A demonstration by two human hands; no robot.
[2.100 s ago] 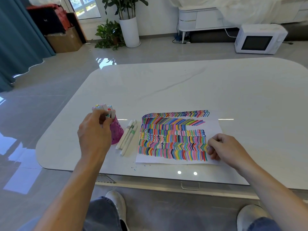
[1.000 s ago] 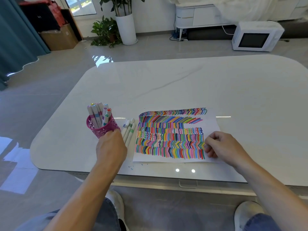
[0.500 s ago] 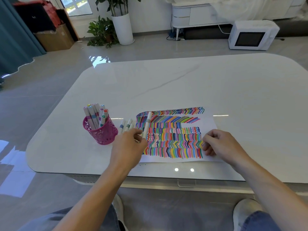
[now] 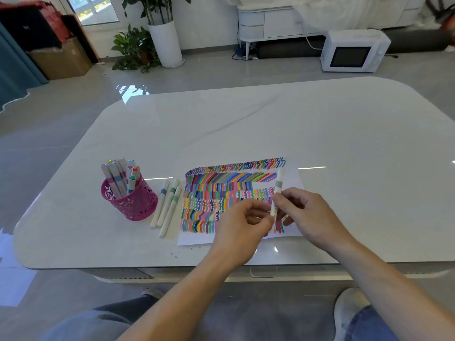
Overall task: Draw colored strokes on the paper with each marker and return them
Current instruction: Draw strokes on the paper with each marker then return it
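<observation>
A sheet of paper (image 4: pixel 294 179) covered with rows of colored strokes lies near the table's front edge. Over its right part both hands meet on one white marker (image 4: pixel 278 185) with a grey band, held upright. My left hand (image 4: pixel 242 225) pinches its lower end and my right hand (image 4: pixel 305 212) grips it just above. The marker's lower tip is hidden between my fingers. A pink mesh cup (image 4: pixel 134 201) with several markers stands to the left. Three white markers (image 4: pixel 167 205) lie between cup and paper.
The white table (image 4: pixel 246 124) has a rounded front edge close to my knees. On the floor beyond stand a white microwave (image 4: pixel 354 51), potted plants (image 4: pixel 138 48) and a cardboard box (image 4: pixel 61 60).
My left hand left the pink cup, picked a marker from beside it and carried it right over the paper. My right hand lifted off the paper and took hold of the marker too.
</observation>
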